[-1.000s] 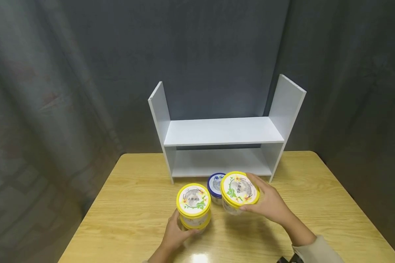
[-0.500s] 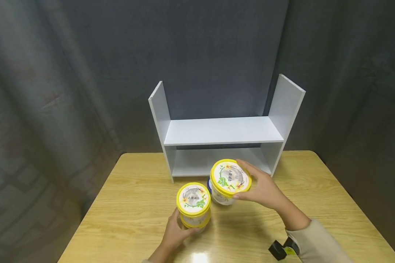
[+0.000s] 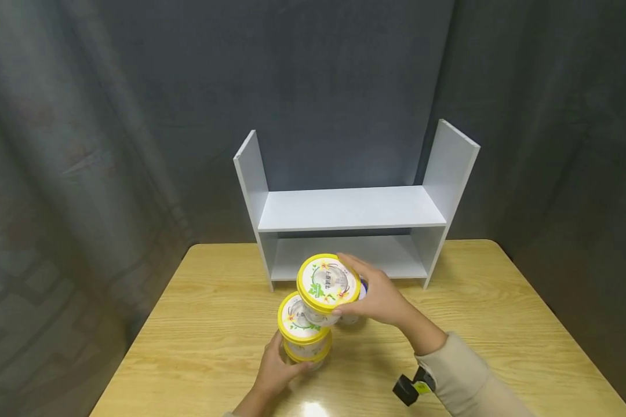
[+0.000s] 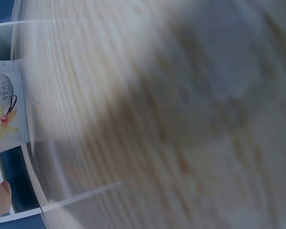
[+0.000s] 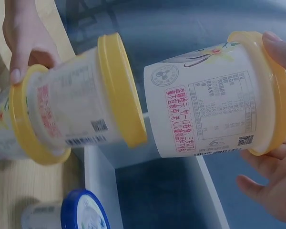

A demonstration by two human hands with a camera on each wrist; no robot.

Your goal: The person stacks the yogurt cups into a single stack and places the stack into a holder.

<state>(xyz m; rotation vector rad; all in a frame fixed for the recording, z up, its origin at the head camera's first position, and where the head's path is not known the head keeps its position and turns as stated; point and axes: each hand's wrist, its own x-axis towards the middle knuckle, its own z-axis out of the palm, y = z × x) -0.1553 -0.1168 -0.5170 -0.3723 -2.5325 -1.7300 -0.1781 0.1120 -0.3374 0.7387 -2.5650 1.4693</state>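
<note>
With my right hand (image 3: 377, 298) I hold the top tub (image 3: 328, 282) by its yellow rim, thumb on the near side and fingers on the far side, its lid facing up; it hangs over the middle tub (image 5: 81, 102), and the right wrist view shows a narrow gap between its base and the yellow lid below; the middle tub stands on the lower tub (image 5: 0, 124), which has a yellow lid too; my left hand (image 3: 277, 369) curls round the stack low down, gripping the lower tub near its lid.

The stack stands on the wooden surface (image 3: 198, 330), in front of the white shelf (image 3: 352, 208); to its right, nearer the shelf, a blue-lidded tub (image 5: 86, 212) stands on its own, mostly hidden in the head view behind my right hand and what I hold; the top tub's side carries red lettering, a printed table and a small square code; my beige sleeve (image 3: 464, 370) reaches across from the right with a black device (image 3: 407, 389) at the wrist; a dark grey curtain (image 3: 344, 87) hangs behind the shelf.
</note>
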